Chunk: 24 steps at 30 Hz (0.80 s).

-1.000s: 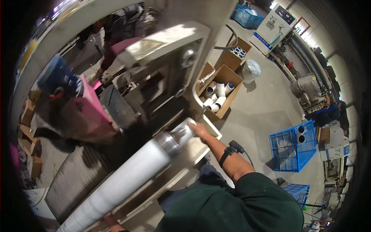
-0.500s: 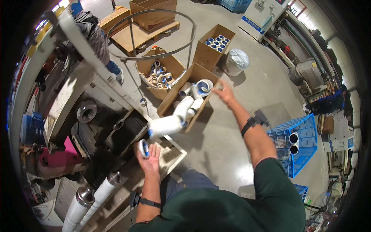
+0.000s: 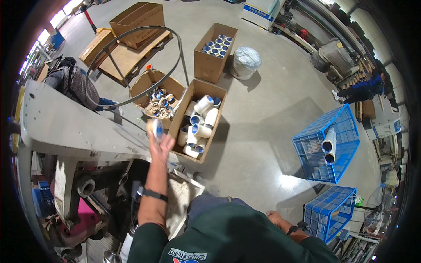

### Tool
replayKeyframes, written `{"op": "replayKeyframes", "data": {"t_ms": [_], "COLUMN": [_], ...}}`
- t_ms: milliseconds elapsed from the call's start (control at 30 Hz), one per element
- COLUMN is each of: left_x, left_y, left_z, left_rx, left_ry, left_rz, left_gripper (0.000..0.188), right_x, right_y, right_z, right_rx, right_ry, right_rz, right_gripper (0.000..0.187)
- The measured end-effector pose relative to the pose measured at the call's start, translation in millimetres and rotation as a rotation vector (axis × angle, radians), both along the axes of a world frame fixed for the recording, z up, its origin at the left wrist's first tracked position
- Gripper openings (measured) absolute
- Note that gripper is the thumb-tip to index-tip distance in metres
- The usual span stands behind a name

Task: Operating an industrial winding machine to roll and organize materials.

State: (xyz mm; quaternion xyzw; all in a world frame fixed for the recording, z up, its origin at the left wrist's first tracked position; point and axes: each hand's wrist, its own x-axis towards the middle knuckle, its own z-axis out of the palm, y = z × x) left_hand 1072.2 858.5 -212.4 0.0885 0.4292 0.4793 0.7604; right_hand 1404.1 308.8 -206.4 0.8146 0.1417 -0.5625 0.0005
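Note:
My left hand (image 3: 160,147) is raised at the near side of the cartons, slightly blurred. A short ring cut from a tube (image 3: 155,127), pale outside and blue on its end, is gripped at its fingertips. Just beyond lies the torn carton (image 3: 139,83), which contains several short rings (image 3: 163,101). Right of it stands a tall open carton (image 3: 223,94) with white film rolls (image 3: 201,130) tumbled inside, blue at their core ends. Low at my right side, my right hand (image 3: 277,218) hangs with fingers curled and nothing visible in them.
A round metal hoop frame (image 3: 180,57) rises over the torn carton. Behind stand a carton of upright rolls (image 3: 206,65), a wrapped roll (image 3: 245,63) and a pallet (image 3: 131,61). Blue crates (image 3: 302,149) are at right, a machine (image 3: 83,127) at left. Two other people are farther off.
The white rolls that were tipping over the carton's near end now lie inside it. My left hand has moved forward with the ring; my right hand has left the carton and dropped to my side.

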Motion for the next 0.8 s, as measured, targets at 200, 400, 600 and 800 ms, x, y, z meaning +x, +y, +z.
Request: {"op": "replayKeyframes", "data": {"t_ms": [200,400,600,800], "left_x": [79.5,178.7,244.9,370.0], "left_y": [95.9,-38.4,-197.4,-217.6], "left_z": [25.3,-51.0,-109.5,-57.9], "left_rx": [0.106,0.160,-0.266,-0.194], "left_ry": [0.018,-0.123,0.427,0.506], "left_rz": [-0.090,-0.734,-0.563,-0.836], "left_gripper": [0.073,0.044,0.040,0.036], "right_x": [35.7,84.2,222.5,363.0], "right_y": [-38.3,-36.4,-84.9,-108.9], "right_z": [-39.6,-54.1,-12.5,15.9], "right_rx": [0.477,0.488,0.475,0.686], "right_ry": [-0.050,0.004,0.040,-0.124], "right_rz": [0.061,-0.654,-0.966,-1.303], "right_gripper": [0.023,0.049,0.048,0.036]}}
